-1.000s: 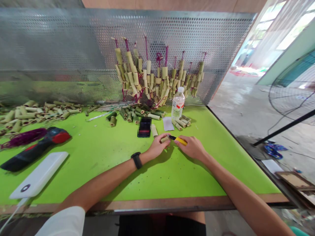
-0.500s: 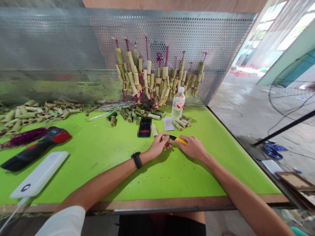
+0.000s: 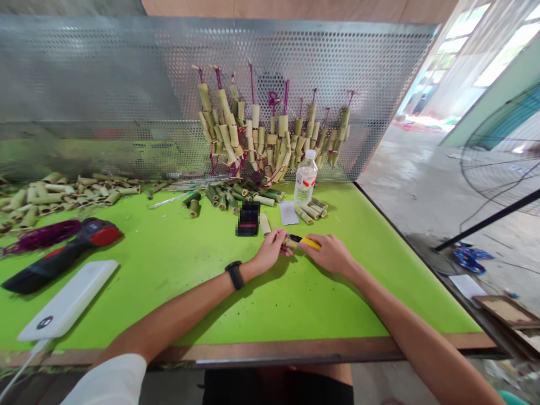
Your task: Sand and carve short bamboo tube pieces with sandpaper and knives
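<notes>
- Over the middle of the green table point(image 3: 329, 315), your two hands were near each other, a short gap between them.
- Your left hand point(image 3: 270, 250) was closed on a small bamboo piece point(image 3: 292, 243), pinching it between thumb and fingers, with its free end pointing toward your right hand point(image 3: 331, 253).
- Your right hand was wrapped around a yellow-handled cutter point(image 3: 311, 243), whose dark front end pointed toward your left fingers, just above the bamboo; you could not tell whether the blade touched it.
- A dark watch point(image 3: 234, 275) sat on your left wrist.
- Just beyond your left hand lay a loose pale bamboo tube point(image 3: 264, 224), with a dark phone point(image 3: 248, 218), partly blurred out, beside it.
- Farther back you had a scrap of white paper point(image 3: 289, 212) and an upright clear bottle point(image 3: 306, 180), with a few cut tubes point(image 3: 310, 212) near its base.
- Strung bamboo bundles point(image 3: 255, 135) hung on purple cord in front of a perforated metal panel point(image 3: 379, 67), above a heap of greener tubes point(image 3: 221, 197).
- Well to your left lay a pile of pale pieces point(image 3: 54, 194), a purple cord hank point(image 3: 46, 236), a black-and-red tool point(image 3: 63, 256) and a white power bank point(image 3: 70, 301).
</notes>
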`<state>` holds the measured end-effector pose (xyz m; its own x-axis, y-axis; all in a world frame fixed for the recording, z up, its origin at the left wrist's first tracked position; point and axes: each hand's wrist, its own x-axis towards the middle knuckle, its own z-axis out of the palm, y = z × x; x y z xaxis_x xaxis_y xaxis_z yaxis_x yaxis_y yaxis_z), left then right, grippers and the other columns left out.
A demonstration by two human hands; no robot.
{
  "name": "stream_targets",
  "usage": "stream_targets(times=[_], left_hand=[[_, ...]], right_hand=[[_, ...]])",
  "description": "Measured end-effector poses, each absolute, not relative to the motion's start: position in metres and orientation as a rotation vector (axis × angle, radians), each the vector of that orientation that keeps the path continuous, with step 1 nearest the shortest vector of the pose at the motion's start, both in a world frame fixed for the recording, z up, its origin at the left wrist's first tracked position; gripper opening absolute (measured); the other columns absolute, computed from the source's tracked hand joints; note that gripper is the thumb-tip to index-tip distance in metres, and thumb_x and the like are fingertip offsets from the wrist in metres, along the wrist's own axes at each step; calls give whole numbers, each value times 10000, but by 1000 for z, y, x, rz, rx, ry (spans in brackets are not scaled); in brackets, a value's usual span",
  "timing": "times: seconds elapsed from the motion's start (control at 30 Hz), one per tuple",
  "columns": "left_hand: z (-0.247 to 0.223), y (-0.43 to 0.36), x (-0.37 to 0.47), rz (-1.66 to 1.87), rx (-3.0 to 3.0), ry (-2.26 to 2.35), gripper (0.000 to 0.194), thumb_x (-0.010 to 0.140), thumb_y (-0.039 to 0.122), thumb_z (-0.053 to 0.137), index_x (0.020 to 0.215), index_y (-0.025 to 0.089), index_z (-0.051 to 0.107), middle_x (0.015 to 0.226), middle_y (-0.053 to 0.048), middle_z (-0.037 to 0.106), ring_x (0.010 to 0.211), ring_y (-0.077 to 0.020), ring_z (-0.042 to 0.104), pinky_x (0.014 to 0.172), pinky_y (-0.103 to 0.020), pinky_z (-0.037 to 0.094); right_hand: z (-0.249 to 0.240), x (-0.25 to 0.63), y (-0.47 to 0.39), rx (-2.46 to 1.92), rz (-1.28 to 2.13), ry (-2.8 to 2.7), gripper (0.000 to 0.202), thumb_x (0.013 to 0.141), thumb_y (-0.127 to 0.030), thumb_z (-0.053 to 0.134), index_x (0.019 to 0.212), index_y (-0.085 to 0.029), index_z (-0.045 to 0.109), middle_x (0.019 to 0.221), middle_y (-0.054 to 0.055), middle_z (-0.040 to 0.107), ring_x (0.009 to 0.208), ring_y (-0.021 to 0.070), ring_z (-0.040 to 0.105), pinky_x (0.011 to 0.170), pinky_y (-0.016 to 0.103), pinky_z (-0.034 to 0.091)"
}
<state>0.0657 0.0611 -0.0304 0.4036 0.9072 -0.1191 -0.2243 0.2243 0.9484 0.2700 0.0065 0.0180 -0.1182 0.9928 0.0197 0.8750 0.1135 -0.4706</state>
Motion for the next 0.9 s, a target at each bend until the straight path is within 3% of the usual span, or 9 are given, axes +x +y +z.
stream_targets(times=[0.33, 0.5, 0.67, 0.9], left_hand=[[-28, 59, 66, 914, 1043, 857, 349, 1016, 470, 754, 944, 216, 526, 751, 36, 685, 571, -118, 709, 600, -232, 589], [-25, 57, 65, 912, 1028, 890, 256, 999, 314, 776, 1019, 212, 543, 751, 25, 715, 613, -136, 733, 622, -238, 582], [-25, 58, 65, 940, 1000, 922, 311, 963, 214, 804, 1096, 213, 523, 796, 18, 726, 597, -125, 713, 633, -243, 578], [-26, 59, 68, 971, 951, 922, 180, 1067, 247, 670, 1073, 217, 493, 806, 28, 676, 633, -123, 706, 629, -243, 584]], right_hand=[[21, 277, 7, -1707, 605, -2164, 464, 1046, -587, 537, 881, -219, 767, 723, 30, 718, 575, 149, 555, 581, 280, 365], [24, 278, 6, -1667, 603, -2190, 504, 1037, -619, 533, 844, -212, 759, 708, 31, 721, 562, 150, 544, 595, 292, 372], [23, 277, 6, -1708, 563, -2174, 512, 1037, -640, 540, 856, -223, 776, 722, 33, 739, 571, 155, 564, 599, 289, 370], [23, 278, 9, -1826, 484, -2088, 487, 1034, -620, 533, 948, -234, 817, 741, 50, 751, 611, 177, 614, 594, 287, 367]])
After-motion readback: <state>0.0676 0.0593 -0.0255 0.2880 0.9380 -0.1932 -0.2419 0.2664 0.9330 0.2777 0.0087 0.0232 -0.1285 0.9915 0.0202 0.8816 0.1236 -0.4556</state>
